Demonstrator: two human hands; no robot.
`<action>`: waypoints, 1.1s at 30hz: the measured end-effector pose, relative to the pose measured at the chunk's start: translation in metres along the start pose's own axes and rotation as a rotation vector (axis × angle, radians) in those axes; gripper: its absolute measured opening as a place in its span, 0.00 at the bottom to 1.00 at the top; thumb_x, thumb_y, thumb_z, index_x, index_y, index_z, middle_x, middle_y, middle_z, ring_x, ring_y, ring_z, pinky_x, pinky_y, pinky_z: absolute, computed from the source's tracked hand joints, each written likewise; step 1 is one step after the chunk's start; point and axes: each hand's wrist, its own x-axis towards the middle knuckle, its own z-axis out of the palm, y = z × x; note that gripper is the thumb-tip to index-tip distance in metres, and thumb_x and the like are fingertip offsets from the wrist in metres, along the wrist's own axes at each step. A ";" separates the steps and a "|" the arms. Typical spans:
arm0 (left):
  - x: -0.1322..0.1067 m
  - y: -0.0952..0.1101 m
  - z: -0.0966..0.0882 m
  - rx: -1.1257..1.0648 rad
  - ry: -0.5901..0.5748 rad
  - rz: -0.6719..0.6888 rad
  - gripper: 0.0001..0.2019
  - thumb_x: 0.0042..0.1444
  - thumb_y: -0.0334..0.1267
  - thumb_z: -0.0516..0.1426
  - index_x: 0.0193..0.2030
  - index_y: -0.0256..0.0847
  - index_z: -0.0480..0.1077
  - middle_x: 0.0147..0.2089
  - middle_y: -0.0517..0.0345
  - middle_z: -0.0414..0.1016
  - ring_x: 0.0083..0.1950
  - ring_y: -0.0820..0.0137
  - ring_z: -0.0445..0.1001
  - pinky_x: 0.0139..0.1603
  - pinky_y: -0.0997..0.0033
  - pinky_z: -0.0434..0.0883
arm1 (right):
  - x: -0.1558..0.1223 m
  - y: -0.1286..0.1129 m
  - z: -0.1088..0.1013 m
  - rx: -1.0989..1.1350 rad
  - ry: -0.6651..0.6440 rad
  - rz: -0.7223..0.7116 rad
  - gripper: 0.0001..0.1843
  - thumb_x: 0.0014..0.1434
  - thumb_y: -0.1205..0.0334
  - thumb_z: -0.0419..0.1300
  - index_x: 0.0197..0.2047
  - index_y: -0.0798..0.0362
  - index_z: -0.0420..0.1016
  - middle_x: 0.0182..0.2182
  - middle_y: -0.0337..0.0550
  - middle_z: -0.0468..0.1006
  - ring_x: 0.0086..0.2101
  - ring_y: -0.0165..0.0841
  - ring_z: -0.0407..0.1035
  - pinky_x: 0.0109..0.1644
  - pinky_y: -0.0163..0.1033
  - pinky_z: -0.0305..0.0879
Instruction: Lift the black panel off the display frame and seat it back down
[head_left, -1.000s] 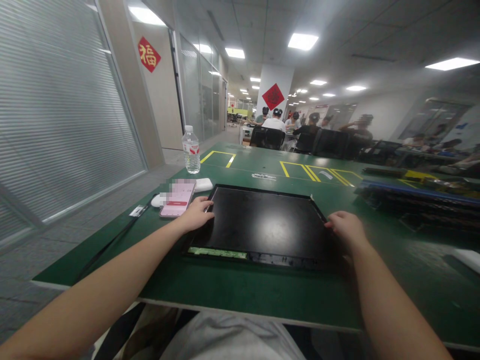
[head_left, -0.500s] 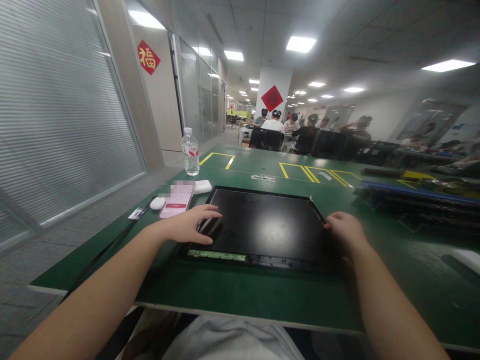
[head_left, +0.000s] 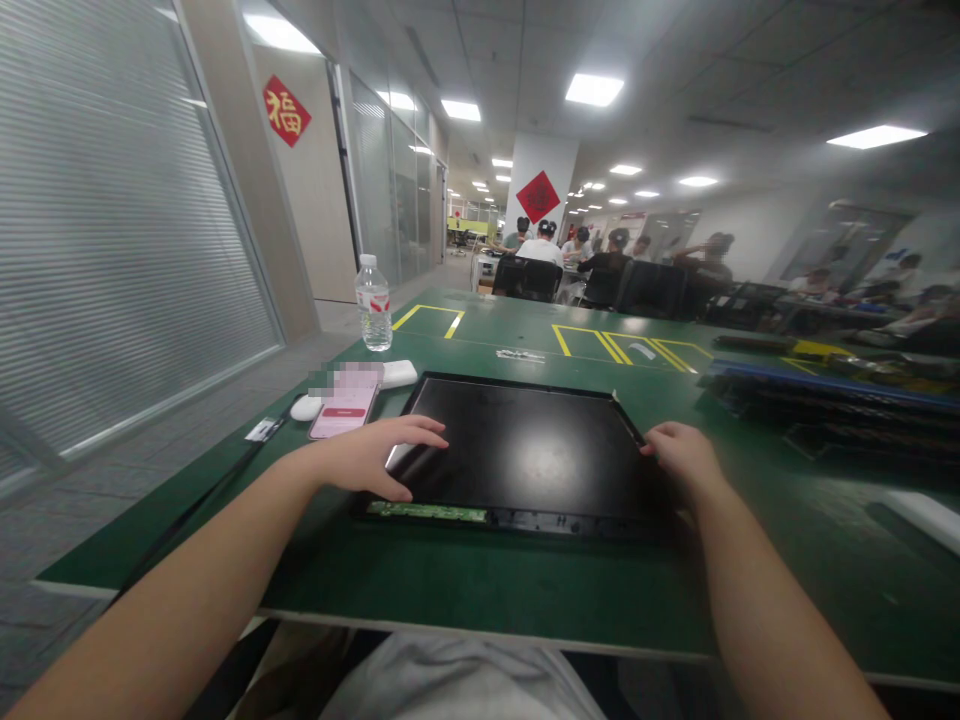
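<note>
A flat black display panel (head_left: 525, 445) lies on the green table (head_left: 480, 585) in front of me, with a green circuit strip along its near edge. My left hand (head_left: 375, 455) rests on the panel's near left corner, fingers spread over the edge, and something pale shows under the fingertips. My right hand (head_left: 679, 455) grips the panel's right edge, fingers curled over it.
A pink phone (head_left: 343, 410), a white mouse (head_left: 305, 407) and a white case (head_left: 397, 374) lie left of the panel. A water bottle (head_left: 373, 303) stands behind them. Dark panels are stacked at the right (head_left: 832, 405). Several people sit at tables far behind.
My left hand slid from the panel's left edge near the phone toward me onto the near left corner, with its fingers now spread. My right hand stayed on the right edge.
</note>
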 end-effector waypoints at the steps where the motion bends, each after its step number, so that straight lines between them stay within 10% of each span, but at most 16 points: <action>1: 0.000 0.001 0.000 -0.004 0.003 0.008 0.34 0.42 0.40 0.68 0.60 0.52 0.73 0.70 0.54 0.65 0.68 0.53 0.65 0.68 0.56 0.60 | 0.000 0.000 0.000 -0.005 0.001 0.000 0.06 0.50 0.63 0.58 0.29 0.52 0.77 0.27 0.43 0.83 0.22 0.32 0.70 0.28 0.36 0.61; 33: 0.003 0.001 0.003 0.031 0.006 0.043 0.28 0.45 0.33 0.66 0.56 0.50 0.74 0.68 0.55 0.67 0.66 0.56 0.68 0.66 0.61 0.63 | 0.000 0.002 0.001 -0.042 0.023 -0.015 0.08 0.51 0.62 0.57 0.30 0.51 0.78 0.28 0.43 0.83 0.25 0.34 0.72 0.30 0.38 0.62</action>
